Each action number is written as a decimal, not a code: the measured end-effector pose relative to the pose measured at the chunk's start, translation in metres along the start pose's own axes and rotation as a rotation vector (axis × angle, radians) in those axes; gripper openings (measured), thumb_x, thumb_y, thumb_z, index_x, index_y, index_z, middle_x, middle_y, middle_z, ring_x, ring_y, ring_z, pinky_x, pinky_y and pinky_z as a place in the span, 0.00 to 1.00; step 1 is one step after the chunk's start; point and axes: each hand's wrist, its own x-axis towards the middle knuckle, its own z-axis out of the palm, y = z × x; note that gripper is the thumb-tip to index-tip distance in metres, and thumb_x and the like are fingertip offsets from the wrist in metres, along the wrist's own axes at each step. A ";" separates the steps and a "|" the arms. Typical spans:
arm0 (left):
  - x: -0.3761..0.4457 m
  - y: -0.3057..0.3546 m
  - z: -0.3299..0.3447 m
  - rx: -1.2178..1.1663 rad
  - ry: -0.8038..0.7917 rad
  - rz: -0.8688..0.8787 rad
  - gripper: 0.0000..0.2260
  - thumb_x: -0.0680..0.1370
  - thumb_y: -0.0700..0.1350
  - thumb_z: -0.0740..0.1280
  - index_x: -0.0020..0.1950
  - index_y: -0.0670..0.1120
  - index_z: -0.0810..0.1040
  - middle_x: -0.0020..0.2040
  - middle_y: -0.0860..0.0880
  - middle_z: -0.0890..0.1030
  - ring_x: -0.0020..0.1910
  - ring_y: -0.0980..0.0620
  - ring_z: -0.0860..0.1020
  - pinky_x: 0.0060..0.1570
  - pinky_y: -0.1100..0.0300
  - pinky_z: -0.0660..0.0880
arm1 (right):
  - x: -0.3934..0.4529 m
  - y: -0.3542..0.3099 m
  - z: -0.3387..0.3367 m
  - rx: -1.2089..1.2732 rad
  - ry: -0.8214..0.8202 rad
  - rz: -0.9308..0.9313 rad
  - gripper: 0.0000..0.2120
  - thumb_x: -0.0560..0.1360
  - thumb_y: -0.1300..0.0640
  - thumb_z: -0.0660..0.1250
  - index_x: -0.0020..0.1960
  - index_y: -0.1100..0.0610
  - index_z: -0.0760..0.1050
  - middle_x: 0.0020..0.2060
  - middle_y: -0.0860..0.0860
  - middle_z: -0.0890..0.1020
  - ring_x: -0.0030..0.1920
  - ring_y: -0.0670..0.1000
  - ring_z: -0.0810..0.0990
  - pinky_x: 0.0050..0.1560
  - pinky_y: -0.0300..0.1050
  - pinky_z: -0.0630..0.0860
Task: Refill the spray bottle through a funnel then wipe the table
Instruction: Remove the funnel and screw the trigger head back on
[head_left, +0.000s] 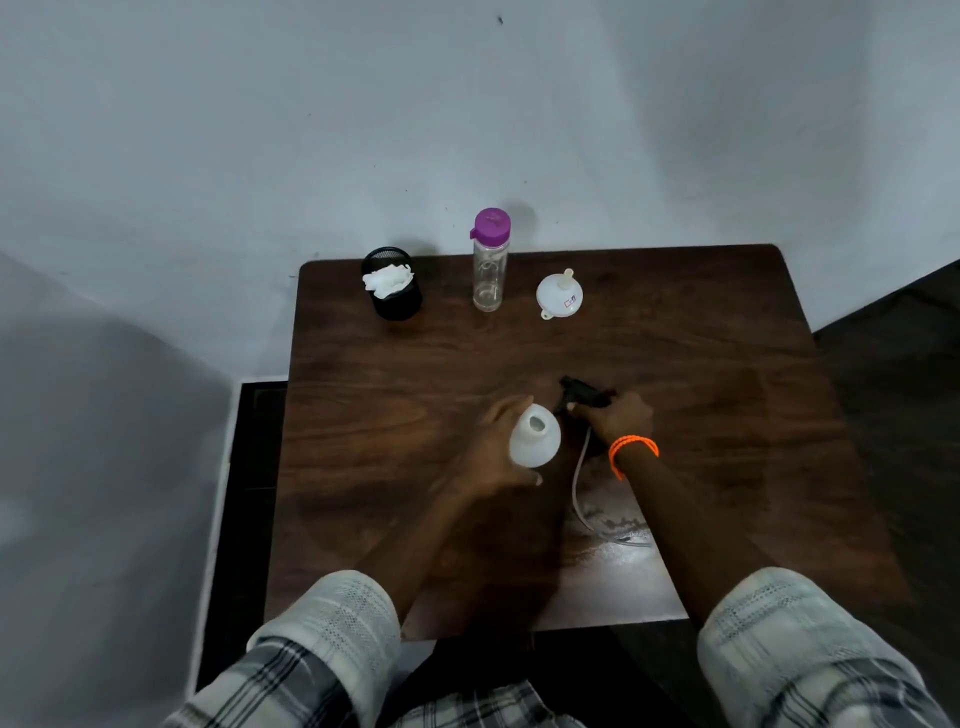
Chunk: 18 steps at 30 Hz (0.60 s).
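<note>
My left hand (493, 457) grips the white spray bottle body (535, 435), which stands uncapped with its mouth open at the middle of the dark wooden table (415, 353). Just to its right my right hand (618, 418) holds the black trigger sprayer head (584, 395), taken off the bottle. Its thin dip tube (577, 488) trails down toward me over the tabletop. A white funnel (559, 294) lies upturned at the back right. A clear water bottle with a purple cap (489, 260) stands at the back centre.
A black mesh cup (397, 301) holding white tissue or cloth (387, 280) stands at the back left. A pale wall runs behind the table. A shiny, possibly wet, patch (618, 551) lies near the front edge. Dark floor shows left and right of the table.
</note>
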 end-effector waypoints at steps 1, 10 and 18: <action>0.001 0.002 0.003 0.022 0.014 -0.013 0.53 0.58 0.53 0.85 0.79 0.51 0.64 0.77 0.51 0.65 0.75 0.50 0.65 0.73 0.52 0.66 | 0.000 -0.001 0.001 -0.008 0.004 0.007 0.26 0.65 0.49 0.83 0.58 0.61 0.84 0.52 0.61 0.86 0.54 0.61 0.84 0.51 0.49 0.80; 0.007 0.017 0.014 0.014 0.114 -0.115 0.54 0.57 0.52 0.85 0.79 0.49 0.63 0.74 0.47 0.68 0.72 0.47 0.69 0.72 0.51 0.69 | 0.018 0.007 -0.013 0.127 -0.019 0.123 0.29 0.54 0.47 0.84 0.50 0.60 0.85 0.44 0.59 0.86 0.42 0.59 0.86 0.44 0.55 0.86; -0.001 0.029 0.000 -0.032 0.181 -0.179 0.43 0.61 0.50 0.84 0.74 0.53 0.71 0.64 0.50 0.70 0.62 0.52 0.70 0.62 0.57 0.70 | 0.009 -0.036 -0.076 0.385 0.016 0.079 0.08 0.62 0.58 0.81 0.36 0.57 0.82 0.38 0.60 0.87 0.35 0.56 0.85 0.36 0.50 0.83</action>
